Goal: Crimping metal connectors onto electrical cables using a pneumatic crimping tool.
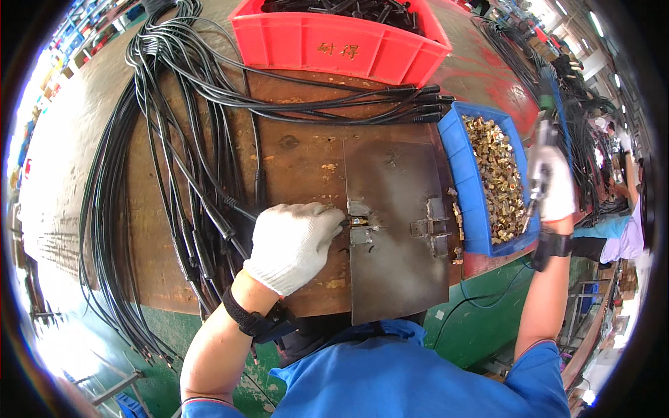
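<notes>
My left hand (296,240), in a white knitted glove, is closed on a black cable (240,209). The cable's small brass-coloured connector (359,221) sits at the left edge of a dark metal plate (397,275), in a small raised fixture. Off to the right, beyond the blue bin, my gloved right hand (555,184) is smeared by motion. Its fingers seem wrapped round a long grey tool (542,139) with a green upper part and a blue cord; the blur hides its exact kind. A second metal fixture (432,226) stands on the plate's right side.
A blue bin (468,202) holds many small brass fittings. Behind it stands a red crate (300,49) with black parts. Bundled black cables (104,181) hang over the table's front left edge. More cables (589,118) lie far right, where another person (631,223) is.
</notes>
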`<move>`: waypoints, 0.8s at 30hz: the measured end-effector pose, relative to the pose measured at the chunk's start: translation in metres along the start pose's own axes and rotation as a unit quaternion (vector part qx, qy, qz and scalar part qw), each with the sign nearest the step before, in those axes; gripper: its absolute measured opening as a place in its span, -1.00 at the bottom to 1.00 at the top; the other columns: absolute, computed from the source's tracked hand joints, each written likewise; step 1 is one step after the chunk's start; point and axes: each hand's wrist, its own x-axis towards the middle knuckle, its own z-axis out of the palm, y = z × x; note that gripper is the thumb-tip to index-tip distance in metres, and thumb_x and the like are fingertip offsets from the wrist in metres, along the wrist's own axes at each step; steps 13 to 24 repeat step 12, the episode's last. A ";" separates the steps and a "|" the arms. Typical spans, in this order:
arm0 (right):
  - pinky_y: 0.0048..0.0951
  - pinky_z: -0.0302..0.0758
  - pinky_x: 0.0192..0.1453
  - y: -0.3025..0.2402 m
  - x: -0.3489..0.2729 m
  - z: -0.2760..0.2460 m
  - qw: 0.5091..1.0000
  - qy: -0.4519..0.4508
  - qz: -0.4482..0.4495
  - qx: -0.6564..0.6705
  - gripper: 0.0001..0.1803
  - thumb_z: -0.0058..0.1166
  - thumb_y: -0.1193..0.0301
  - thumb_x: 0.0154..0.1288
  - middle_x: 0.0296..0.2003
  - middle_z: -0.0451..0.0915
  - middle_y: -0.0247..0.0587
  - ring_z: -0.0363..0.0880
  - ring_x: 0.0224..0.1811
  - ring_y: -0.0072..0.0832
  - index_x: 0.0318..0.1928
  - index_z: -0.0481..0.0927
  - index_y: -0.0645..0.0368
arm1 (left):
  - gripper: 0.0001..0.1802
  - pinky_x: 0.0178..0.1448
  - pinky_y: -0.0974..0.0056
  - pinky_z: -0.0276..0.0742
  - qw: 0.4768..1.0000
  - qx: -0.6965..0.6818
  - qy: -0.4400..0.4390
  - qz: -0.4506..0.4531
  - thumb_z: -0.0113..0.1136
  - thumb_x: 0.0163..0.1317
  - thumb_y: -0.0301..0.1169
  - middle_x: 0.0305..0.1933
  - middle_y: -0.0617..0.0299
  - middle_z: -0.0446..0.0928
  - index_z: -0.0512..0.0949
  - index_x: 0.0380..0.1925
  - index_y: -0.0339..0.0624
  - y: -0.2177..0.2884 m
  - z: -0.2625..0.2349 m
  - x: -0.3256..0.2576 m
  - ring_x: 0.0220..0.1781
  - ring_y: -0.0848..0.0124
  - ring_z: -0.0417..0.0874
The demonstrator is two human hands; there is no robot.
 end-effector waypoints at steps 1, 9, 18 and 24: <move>-0.36 0.72 -0.02 -0.010 -0.003 0.031 0.987 0.014 -0.036 0.157 -0.15 0.36 0.38 0.35 -0.09 0.68 -0.05 0.67 -0.22 -0.36 0.59 0.34 0.34 | -0.84 -0.15 -0.04 0.65 1.000 0.003 -0.004 -0.004 0.37 0.33 -0.33 -0.34 0.08 0.69 0.76 -0.13 -0.02 -0.001 0.001 -0.001 -0.25 -0.02 0.77; -0.41 0.54 -0.36 -0.059 -0.038 0.196 0.900 -0.182 -0.182 0.352 -0.62 0.15 0.13 0.64 -0.09 0.67 -0.13 0.49 -0.43 -0.51 0.16 0.58 0.17 | -0.83 -0.13 -0.03 0.65 1.000 0.007 0.000 -0.014 0.38 0.32 -0.34 -0.33 0.09 0.68 0.76 -0.11 -0.03 -0.002 0.003 -0.003 -0.22 0.00 0.78; -0.24 0.60 -0.36 -0.039 -0.059 0.253 0.918 -0.217 -0.165 0.286 -0.51 0.19 -0.03 0.59 -0.13 0.61 -0.22 0.64 -0.37 -0.38 0.20 0.57 0.09 | -0.81 -0.11 -0.03 0.65 1.000 0.010 -0.007 -0.013 0.38 0.32 -0.34 -0.32 0.09 0.69 0.76 -0.08 -0.04 -0.002 0.005 -0.002 -0.21 0.00 0.78; -0.24 0.60 -0.36 -0.039 -0.059 0.253 0.918 -0.217 -0.165 0.286 -0.51 0.19 -0.03 0.59 -0.13 0.61 -0.22 0.64 -0.37 -0.38 0.20 0.57 0.09 | -0.81 -0.11 -0.03 0.65 1.000 0.010 -0.007 -0.013 0.38 0.32 -0.34 -0.32 0.09 0.69 0.76 -0.08 -0.04 -0.002 0.005 -0.002 -0.21 0.00 0.78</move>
